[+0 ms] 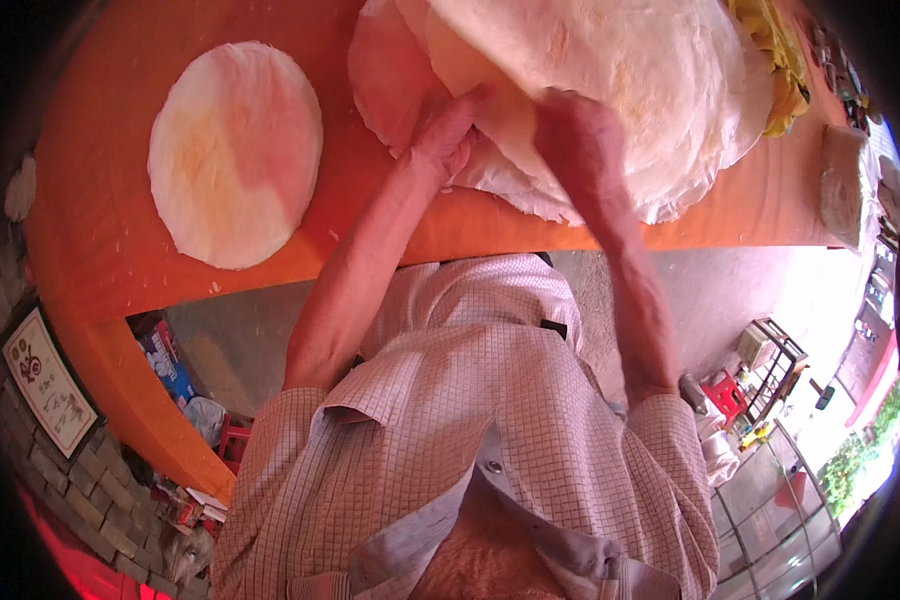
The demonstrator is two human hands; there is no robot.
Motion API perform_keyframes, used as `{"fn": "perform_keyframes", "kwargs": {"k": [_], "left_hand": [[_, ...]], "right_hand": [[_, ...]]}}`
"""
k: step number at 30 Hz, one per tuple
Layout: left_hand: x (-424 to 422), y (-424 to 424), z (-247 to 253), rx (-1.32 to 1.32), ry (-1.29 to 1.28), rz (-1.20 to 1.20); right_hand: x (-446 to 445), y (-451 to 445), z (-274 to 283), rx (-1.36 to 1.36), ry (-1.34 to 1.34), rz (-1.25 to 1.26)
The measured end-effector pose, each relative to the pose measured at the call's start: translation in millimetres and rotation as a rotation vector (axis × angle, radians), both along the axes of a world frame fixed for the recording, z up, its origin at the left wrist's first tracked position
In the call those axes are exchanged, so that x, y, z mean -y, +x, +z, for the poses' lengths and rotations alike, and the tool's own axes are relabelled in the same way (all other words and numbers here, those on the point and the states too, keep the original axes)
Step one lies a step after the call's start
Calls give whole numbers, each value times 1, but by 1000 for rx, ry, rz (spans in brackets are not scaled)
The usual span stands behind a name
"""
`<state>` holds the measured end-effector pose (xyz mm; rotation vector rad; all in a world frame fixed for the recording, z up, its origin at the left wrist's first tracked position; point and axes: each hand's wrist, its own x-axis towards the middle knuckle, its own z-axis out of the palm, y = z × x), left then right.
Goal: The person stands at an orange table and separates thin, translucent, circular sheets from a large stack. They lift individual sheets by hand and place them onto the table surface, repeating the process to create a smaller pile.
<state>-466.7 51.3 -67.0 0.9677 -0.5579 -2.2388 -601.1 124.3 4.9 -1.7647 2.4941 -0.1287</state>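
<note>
A large heap of thin, pale round sheets (645,97), soft and ragged at the edges, lies on a table with an orange cover (360,187). My left hand (450,135) is at the near left part of the heap, its fingers closed at the edge of a sheet. My right hand (577,127) is curled on the same thin sheet, a little to the right, with its fingertips hidden. Part of that sheet spans the space between both hands. Farther left, a round, pale, flat pad of similar material (236,154) lies alone on the cover, apart from my hands.
Yellow cloth (780,67) lies behind the heap at the right. A wrapped block (844,184) rests near the table's right end. Below stand a red plastic stool (725,397) and a metal-framed rack (776,367). A framed picture with writing (49,382) is at the left.
</note>
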Motion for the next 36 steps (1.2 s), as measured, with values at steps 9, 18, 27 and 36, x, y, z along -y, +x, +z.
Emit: {"fn": "perform_keyframes", "kwargs": {"k": [9, 18, 27, 36], "left_hand": [[0, 11, -4, -49, 131, 52], [16, 31, 9, 630, -564, 40], [25, -9, -3, 296, -207, -120], [27, -25, 1, 188, -191, -62]], "right_hand": [[-9, -32, 141, -226, -514, 32], [20, -115, 50, -74, -120, -21], [51, -103, 66, -353, -170, 14], [0, -91, -17, -67, -534, 170]]}}
